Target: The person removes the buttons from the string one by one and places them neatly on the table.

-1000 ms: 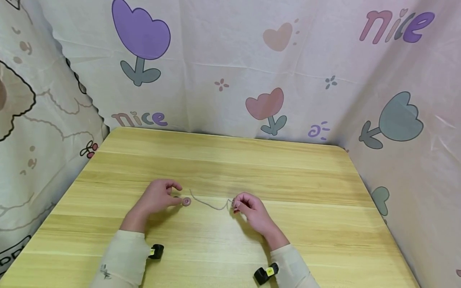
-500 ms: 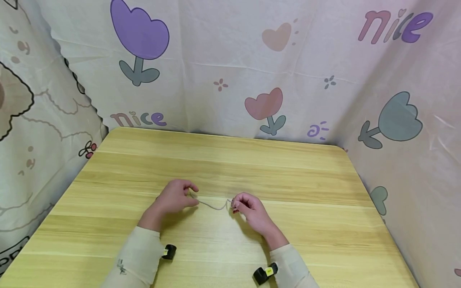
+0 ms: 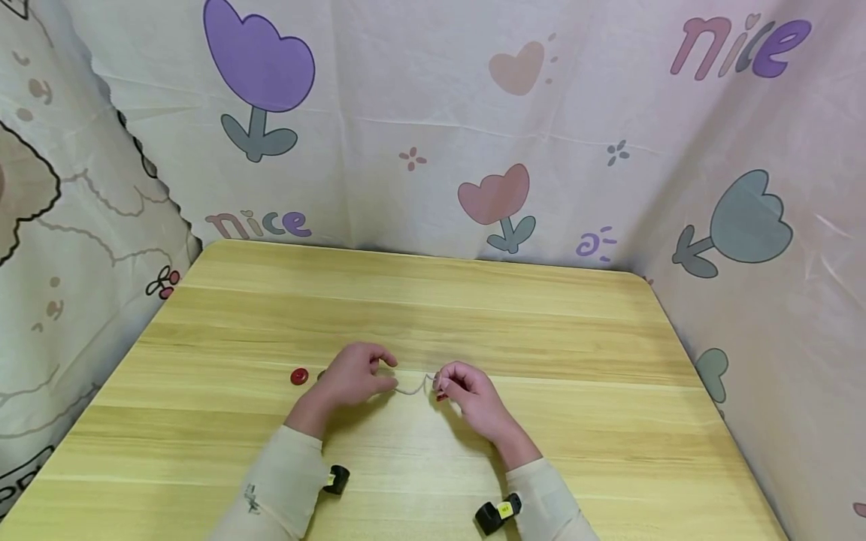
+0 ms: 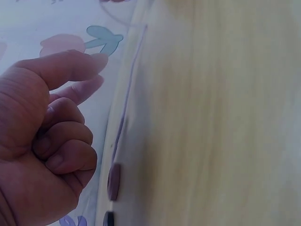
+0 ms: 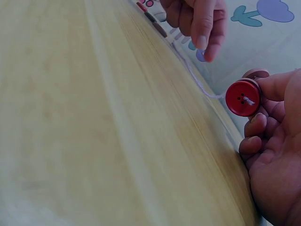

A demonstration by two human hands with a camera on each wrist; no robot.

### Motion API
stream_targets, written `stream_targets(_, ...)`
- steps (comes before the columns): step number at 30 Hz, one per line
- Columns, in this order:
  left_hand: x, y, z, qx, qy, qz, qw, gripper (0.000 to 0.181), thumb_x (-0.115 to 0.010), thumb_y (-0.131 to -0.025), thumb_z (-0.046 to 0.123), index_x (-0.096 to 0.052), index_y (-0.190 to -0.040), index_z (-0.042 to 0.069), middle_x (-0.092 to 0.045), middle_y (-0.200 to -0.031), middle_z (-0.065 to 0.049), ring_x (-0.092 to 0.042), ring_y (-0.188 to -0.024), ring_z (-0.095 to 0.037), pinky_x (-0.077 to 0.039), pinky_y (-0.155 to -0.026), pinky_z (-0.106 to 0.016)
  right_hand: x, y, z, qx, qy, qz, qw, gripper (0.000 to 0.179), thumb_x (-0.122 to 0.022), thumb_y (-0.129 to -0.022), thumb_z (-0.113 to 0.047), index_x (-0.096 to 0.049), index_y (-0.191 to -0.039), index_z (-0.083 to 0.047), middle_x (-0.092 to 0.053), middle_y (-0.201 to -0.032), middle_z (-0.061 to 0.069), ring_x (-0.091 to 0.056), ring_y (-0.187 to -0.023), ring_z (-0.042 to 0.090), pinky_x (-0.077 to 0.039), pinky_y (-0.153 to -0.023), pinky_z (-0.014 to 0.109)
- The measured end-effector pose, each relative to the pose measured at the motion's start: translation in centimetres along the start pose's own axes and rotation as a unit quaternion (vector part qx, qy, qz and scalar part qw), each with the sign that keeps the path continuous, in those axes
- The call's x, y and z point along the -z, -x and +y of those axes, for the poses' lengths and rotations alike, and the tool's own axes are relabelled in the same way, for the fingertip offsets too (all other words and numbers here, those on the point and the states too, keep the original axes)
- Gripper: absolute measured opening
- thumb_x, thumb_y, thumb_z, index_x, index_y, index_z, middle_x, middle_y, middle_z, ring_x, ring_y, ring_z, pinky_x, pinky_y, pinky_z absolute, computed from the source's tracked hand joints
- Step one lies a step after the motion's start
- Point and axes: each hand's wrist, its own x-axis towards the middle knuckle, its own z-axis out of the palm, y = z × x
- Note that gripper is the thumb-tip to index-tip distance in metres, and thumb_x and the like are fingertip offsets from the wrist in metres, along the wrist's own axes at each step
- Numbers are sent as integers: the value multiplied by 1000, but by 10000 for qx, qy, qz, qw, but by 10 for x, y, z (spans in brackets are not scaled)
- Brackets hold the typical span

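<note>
My right hand (image 3: 473,394) pinches a red button (image 5: 242,98) with a paler button (image 5: 256,73) behind it. A thin light string (image 5: 197,84) comes out through the red button's holes and runs left across the table. Over the string's loose part hovers my left hand (image 3: 355,373), its thumb and index finger apart and the other fingers curled in, holding nothing. In the left wrist view the string's far end reaches a brown button (image 4: 114,182), with a dark button (image 4: 108,219) beyond. The head view shows another red button (image 3: 300,376) left of the left hand.
The wooden table (image 3: 541,323) stands against a patterned cloth (image 3: 406,90) behind and at both sides. A black wrist camera (image 3: 336,479) sits on the left sleeve, another black camera (image 3: 497,514) on the right.
My left hand has moved right along the string toward the right hand, uncovering the red button on the table. The right hand has stayed in place with its buttons.
</note>
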Motion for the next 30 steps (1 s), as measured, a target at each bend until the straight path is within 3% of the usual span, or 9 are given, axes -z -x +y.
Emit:
stream_targets(9,-17,-8,5,-214,-64,-129,9997,19,-80,-84,13,-73,-100,10,-43,-59,2,-37,-50,-11,-38,-57,-31,1,-1,2,34,23,-38,10000,17,-52,-103,-5,-58,-93,8,-58,-94,24,-58,-90,27,-53,-83,40)
stream_targets(20,-24,-15,17,-381,-117,-232,9989,18,-79,-85,16,-72,-101,13,-42,-60,3,-35,-49,-10,-33,-50,-27,2,-1,3,7,68,-9,10000,17,-53,-104,-7,-59,-94,6,-60,-97,19,-59,-91,27,-54,-83,40)
stream_targets(30,-32,-20,24,-677,-51,-411,9968,10,-78,-86,13,-73,-94,15,-40,-57,5,-34,-48,-9,-31,-50,-25,2,0,2,-59,40,-36,10000,19,-53,-104,-9,-58,-95,6,-59,-98,25,-60,-93,34,-53,-84,41)
